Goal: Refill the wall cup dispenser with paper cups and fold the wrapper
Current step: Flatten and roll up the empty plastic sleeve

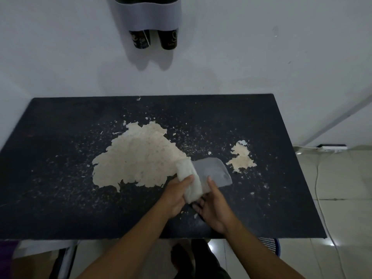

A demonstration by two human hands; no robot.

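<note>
The clear plastic wrapper (213,172) lies partly on the black table (60,178), one part rolled or folded over into a whitish band. My left hand (175,196) grips that folded band from the left, thumb on top. My right hand (213,206) holds the wrapper's near edge from the right, thumb pressed on the flat greyish part. On the wall above, the grey cup dispenser (148,15) hangs with two dark paper cups (141,39) poking out of its bottom.
The tabletop has a large patch of peeled-off coating (136,156) in the middle and a smaller one (241,158) to the right. A white power strip (330,149) and cable lie on the tiled floor at right. A blue basket rim (269,244) shows under the table's right corner.
</note>
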